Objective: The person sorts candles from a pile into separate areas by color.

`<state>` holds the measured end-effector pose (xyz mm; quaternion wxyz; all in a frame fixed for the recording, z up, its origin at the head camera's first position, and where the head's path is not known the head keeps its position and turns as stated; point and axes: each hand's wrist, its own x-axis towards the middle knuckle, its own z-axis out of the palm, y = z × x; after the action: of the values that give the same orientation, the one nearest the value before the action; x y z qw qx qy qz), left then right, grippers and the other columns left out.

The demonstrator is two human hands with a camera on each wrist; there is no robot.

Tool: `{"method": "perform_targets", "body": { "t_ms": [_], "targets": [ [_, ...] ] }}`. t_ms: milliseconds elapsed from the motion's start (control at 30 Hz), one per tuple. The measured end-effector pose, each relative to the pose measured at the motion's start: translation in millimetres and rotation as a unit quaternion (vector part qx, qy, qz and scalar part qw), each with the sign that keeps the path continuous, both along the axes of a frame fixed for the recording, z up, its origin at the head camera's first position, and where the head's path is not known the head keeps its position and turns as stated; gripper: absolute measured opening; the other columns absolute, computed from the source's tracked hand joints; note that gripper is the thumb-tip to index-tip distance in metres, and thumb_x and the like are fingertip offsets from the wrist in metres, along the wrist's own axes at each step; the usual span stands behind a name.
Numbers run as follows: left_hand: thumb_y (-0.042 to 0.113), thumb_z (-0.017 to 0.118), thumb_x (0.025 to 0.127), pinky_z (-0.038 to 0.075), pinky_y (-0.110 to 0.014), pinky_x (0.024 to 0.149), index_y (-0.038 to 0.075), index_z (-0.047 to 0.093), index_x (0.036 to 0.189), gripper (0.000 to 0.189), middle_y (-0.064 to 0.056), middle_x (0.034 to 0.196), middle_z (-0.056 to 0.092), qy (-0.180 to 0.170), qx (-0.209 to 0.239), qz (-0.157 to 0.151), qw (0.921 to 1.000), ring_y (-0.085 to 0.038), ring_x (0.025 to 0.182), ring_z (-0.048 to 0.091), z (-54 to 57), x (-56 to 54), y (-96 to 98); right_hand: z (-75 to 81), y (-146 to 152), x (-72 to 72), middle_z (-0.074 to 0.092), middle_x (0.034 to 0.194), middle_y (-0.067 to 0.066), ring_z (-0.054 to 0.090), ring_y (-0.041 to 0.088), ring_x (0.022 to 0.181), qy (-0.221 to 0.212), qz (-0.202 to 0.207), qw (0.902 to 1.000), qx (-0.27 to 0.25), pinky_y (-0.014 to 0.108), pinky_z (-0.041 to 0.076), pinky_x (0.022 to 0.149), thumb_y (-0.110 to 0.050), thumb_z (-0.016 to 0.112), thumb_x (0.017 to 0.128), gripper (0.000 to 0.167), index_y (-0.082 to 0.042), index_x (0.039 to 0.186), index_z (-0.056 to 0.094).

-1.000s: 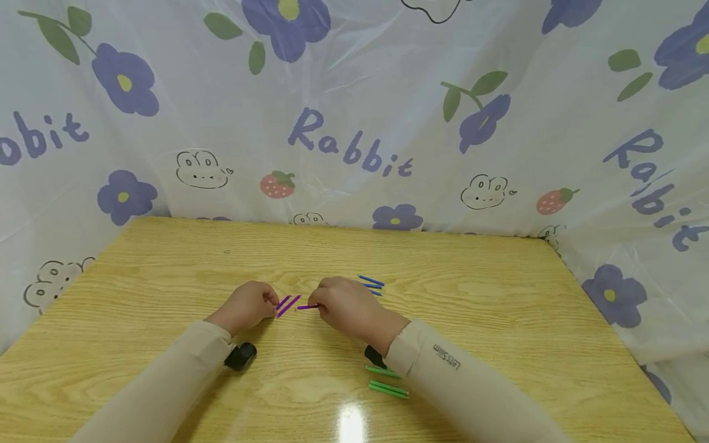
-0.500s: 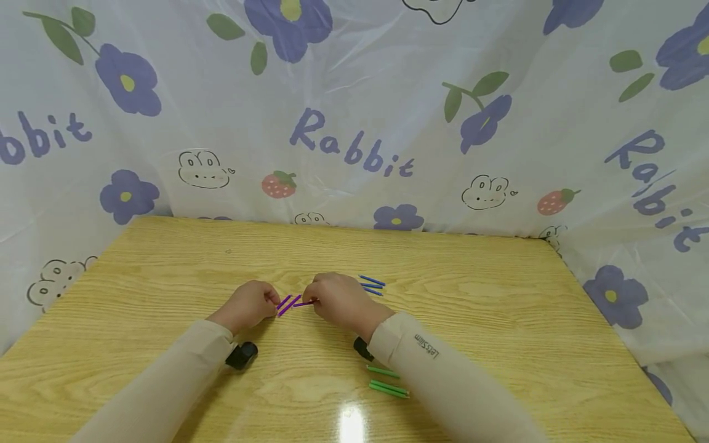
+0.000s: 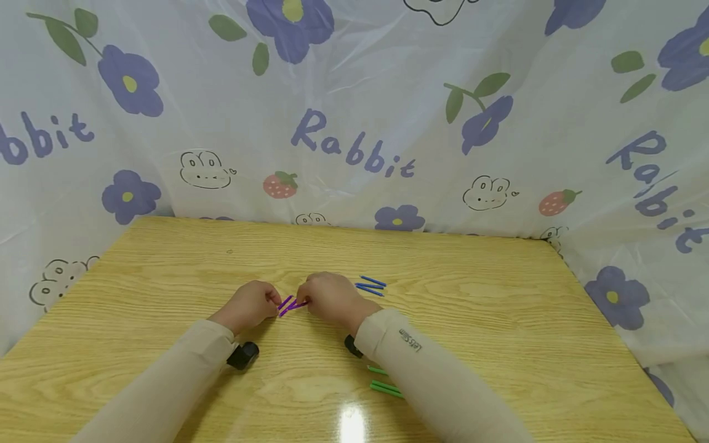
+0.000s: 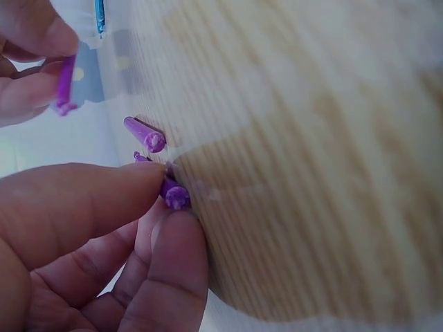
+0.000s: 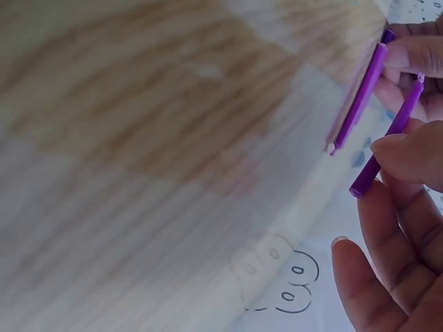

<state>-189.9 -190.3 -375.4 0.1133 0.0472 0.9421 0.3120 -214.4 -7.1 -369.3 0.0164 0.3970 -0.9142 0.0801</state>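
Observation:
Three short purple colored pencils are between my hands. In the left wrist view, my left hand [image 4: 104, 242] pinches one purple pencil [image 4: 174, 194] between thumb and finger, low on the table. Beside it a second purple pencil [image 4: 147, 135] lies on the wood, held by neither hand. My right hand [image 3: 331, 300] pinches the third purple pencil [image 5: 387, 142] by thumb and fingers, raised and slanted in the right wrist view. In the head view, my left hand [image 3: 252, 306] is just left of the pencils, and the left one is partly hidden by its fingertips.
Several blue pencils [image 3: 370, 285] lie behind my right hand on the wooden table [image 3: 471, 320]. Green pencils [image 3: 386, 388] lie nearer, partly covered by my right sleeve [image 3: 432, 369]. A printed curtain [image 3: 354, 92] hangs behind the table.
My right hand has moved left with its purple pencil, closer to the other two. More of the blue pencils shows; the sleeve covers more of the green ones. My left hand stays in place.

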Motion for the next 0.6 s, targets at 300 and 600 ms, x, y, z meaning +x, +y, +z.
{"method": "perform_targets", "body": {
  "t_ms": [300,600],
  "targets": [
    [-0.005,0.062,0.081,0.043,-0.029,0.063,-0.003,0.063,0.086,0.006,-0.007,0.078,0.060,0.003,0.004,-0.003,1.0000,-0.019,0.070,0.051,-0.5,0.4,0.1,0.6,-10.0,-0.2,0.067,0.091,-0.010,0.060,0.005,0.084,-0.018,0.005,0.9996,0.019,0.018,0.048,0.075,-0.010,0.066,0.090,0.017,-0.023,0.093,0.077],
    [-0.005,0.062,0.081,0.043,-0.028,0.062,-0.003,0.063,0.086,0.005,-0.008,0.079,0.060,0.002,0.008,-0.002,1.0000,-0.019,0.070,0.051,-0.2,1.5,-1.0,-5.1,-20.0,-5.6,0.061,0.077,-0.015,0.047,0.004,0.068,-0.012,0.009,0.9992,0.037,0.019,0.042,0.064,-0.010,0.066,0.088,0.018,-0.025,0.082,0.075]
  ]
}}
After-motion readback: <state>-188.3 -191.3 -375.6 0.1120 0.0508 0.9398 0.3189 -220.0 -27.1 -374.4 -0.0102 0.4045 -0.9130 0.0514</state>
